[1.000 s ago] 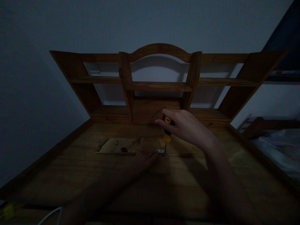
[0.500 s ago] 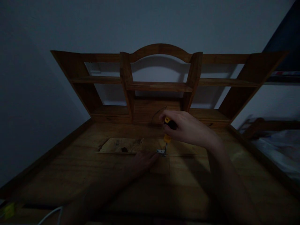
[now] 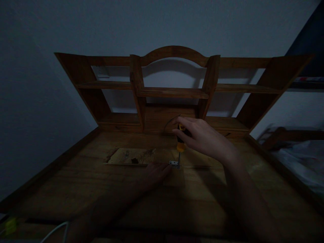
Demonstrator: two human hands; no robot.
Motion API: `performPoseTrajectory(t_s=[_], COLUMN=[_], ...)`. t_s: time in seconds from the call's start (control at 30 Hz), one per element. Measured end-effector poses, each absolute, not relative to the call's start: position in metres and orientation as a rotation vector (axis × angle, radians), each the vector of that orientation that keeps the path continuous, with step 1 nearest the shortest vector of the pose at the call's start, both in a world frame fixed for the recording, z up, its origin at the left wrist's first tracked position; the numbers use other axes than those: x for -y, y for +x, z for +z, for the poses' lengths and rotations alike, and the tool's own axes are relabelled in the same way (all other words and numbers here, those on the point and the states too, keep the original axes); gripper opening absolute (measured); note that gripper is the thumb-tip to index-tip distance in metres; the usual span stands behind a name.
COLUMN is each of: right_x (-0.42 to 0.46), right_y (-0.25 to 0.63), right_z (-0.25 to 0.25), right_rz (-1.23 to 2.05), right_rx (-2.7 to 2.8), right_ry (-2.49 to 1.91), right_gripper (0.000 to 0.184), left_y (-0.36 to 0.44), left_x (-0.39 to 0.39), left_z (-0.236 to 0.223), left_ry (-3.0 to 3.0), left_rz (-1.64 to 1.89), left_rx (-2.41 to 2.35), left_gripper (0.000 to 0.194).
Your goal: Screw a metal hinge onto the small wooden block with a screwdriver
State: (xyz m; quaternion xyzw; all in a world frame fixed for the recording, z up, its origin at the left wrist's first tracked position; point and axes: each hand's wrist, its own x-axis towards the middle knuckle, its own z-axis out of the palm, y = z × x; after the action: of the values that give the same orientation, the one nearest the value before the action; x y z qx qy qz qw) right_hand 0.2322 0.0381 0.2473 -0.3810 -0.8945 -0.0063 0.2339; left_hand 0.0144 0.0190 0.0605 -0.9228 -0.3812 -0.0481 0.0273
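Observation:
My right hand [image 3: 199,136] grips the black and yellow handle of a screwdriver [image 3: 180,145] that stands upright. Its tip rests on a small metal hinge [image 3: 174,163] on the wooden desk top [image 3: 101,189]. My left hand [image 3: 154,173] lies flat on the wood just left of the hinge, its fingertips touching the hinge's edge. A small wooden flap [image 3: 174,179] lies below the hinge. The room is dim.
A wooden hutch with shelves [image 3: 172,92] stands at the back of the desk against a pale wall. A shallow recess with rough wood [image 3: 131,157] lies left of the hinge. A white cable [image 3: 54,231] shows at the lower left, a bed [image 3: 298,158] at the right.
My right hand's fingers have shifted round the screwdriver handle, as in turning it. The left hand and the hinge have stayed in place.

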Motion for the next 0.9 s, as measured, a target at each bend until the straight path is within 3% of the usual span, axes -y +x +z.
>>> performPoseTrajectory(t_s=[0.2,0.37,0.5,0.7,0.8,0.9], right_x=[-0.041,-0.039,-0.038,-0.04,-0.039,-0.039], right_y=[0.227,0.232,0.232,0.228,0.231,0.232], right_z=[0.243,0.246,0.246,0.246,0.247,0.244], right_rz=[-0.267,-0.044,0.016,-0.27,-0.134,-0.035], right_rx=[2.395,2.458,2.446,2.406,2.441,2.439], right_ry=[-1.256,-1.107,-1.063,-1.26,-1.186,-1.087], right_gripper=[0.039,0.018,0.023,0.041,0.03,0.037], left_y=[0.014,0.013,0.013,0.015,0.014,0.014], left_x=[-0.021,-0.022,-0.021,-0.018,-0.02,-0.022], left_z=[0.059,0.056,0.058,0.066,0.062,0.061], left_ry=[-2.869,-2.869,-2.879,-2.89,-2.888,-2.881], left_rz=[-0.077,-0.122,-0.164,-0.156,-0.154,-0.112], left_rx=[1.187,1.175,1.193,1.213,1.211,1.209], left_gripper=[0.036,0.034,0.036,0.035,0.035,0.038])
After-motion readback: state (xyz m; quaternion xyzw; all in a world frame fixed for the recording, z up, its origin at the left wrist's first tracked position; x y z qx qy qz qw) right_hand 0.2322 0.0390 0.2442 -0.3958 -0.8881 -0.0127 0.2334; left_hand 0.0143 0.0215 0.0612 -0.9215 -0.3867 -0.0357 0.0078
